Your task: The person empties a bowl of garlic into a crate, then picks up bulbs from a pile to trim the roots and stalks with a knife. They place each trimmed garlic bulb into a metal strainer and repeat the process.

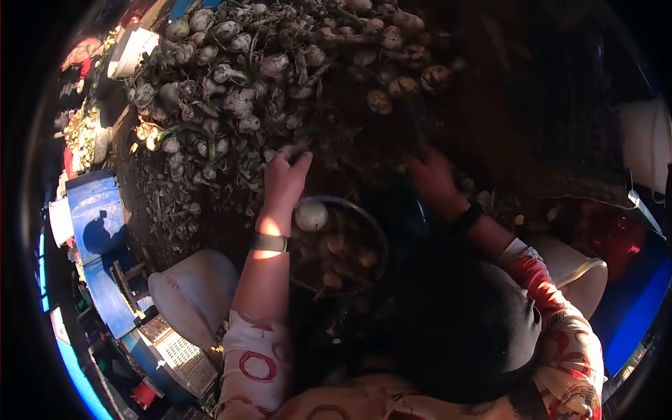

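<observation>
My left hand (288,171), with a band on its wrist, reaches to the near edge of a heap of onions (241,101). Its fingers are curled together, and what they hold is hard to make out. My right hand (435,178) is in shadow to the right, closed around a thin, blade-like tool (418,122) that points away from me. Below and between my hands stands a round container (381,234) with several onions inside. A pale onion (311,216) lies at its left side, near my left wrist.
White buckets stand at left (196,294) and right (574,273). A dark rounded cloth shape (469,322) covers the lower middle. Loose onions (402,87) lie beyond my right hand. Blue panels (98,217) are at far left.
</observation>
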Motion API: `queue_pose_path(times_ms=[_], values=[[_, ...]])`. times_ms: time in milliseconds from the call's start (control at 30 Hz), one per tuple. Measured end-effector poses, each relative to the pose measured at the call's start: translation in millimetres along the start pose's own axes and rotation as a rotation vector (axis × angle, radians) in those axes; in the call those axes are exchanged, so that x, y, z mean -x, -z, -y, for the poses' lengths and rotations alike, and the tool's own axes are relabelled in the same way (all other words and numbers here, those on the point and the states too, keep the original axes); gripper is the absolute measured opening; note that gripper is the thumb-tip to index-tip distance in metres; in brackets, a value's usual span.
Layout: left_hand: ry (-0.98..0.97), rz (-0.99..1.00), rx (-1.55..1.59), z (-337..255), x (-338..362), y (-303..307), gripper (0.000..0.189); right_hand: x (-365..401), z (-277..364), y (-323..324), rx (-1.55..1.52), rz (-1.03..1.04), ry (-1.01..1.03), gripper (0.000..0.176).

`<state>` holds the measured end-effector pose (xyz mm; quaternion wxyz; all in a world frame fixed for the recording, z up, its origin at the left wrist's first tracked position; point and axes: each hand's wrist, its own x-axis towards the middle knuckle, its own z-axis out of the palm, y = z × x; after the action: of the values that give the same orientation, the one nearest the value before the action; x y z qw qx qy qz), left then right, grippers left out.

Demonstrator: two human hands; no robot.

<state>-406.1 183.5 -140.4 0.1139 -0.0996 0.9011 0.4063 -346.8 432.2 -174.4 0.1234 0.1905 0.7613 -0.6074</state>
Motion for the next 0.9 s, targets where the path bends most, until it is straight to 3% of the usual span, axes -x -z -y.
queue_pose_path(times_ms=[67, 133, 200, 233, 267, 333, 400, 500, 600, 667, 733, 767, 800, 833, 900], values=[[-0.075, -0.081, 0.050, -6.2, -38.7, -22.8, 0.032, -8.5, 5.0, -2.8, -0.028, 0.042, 0.044, 0.036], [-0.132, -0.141, 0.076, -8.5, -75.2, -42.4, 0.033, -15.4, 8.8, -5.6, 0.059, -0.004, -0.109, 0.035], [0.222, -0.303, 0.594, -8.6, -107.6, -56.0, 0.030, -21.5, 6.8, -1.8, -0.018, 0.004, -0.062, 0.035], [0.477, -0.242, 0.739, -10.7, -118.6, -54.1, 0.025, -23.3, 5.6, 0.0, -0.098, 0.007, -0.028, 0.035], [0.476, -0.234, 0.739, -20.1, -120.0, -51.8, 0.025, -23.6, 6.9, 2.1, -0.097, 0.001, -0.030, 0.035], [0.506, -0.007, 0.997, -37.9, -118.4, -52.0, 0.022, -24.9, 12.2, 6.4, -0.115, -0.028, -0.327, 0.033], [0.487, 0.117, 1.031, -43.3, -127.8, -55.2, 0.024, -24.7, 8.2, 3.0, -0.133, -0.036, -0.329, 0.032], [0.432, 0.213, 1.454, -59.1, -141.9, -41.8, 0.022, -32.2, 4.8, 1.8, -0.171, -0.024, -0.338, 0.031], [0.480, 0.235, 1.463, -78.3, -141.4, -30.3, 0.020, -34.2, 8.9, -0.7, -0.196, -0.002, -0.374, 0.028], [0.487, 0.252, 1.401, -60.1, -155.9, -36.6, 0.021, -32.9, 12.5, -4.0, -0.188, 0.014, -0.368, 0.027], [0.295, 0.265, 1.195, -58.5, -149.1, -33.5, 0.020, -34.8, 16.6, -6.4, -0.216, 0.032, -0.331, 0.027], [0.207, 0.192, 0.772, -60.2, -128.5, -27.7, 0.020, -37.3, 23.6, -5.0, -0.217, 0.026, -0.325, 0.027], [0.202, 0.157, 0.709, -61.8, -100.9, -25.3, 0.017, -40.5, 36.2, -1.3, -0.264, 0.032, -0.257, 0.027], [-0.346, -0.037, 0.107, -21.9, -84.6, -35.7, 0.017, -43.6, 50.3, 2.7, -0.312, 0.036, -0.190, 0.027], [-0.289, -0.043, 0.209, -43.1, -29.8, -13.3, 0.020, -46.8, 86.7, 9.8, -0.304, 0.027, -0.156, 0.026]])
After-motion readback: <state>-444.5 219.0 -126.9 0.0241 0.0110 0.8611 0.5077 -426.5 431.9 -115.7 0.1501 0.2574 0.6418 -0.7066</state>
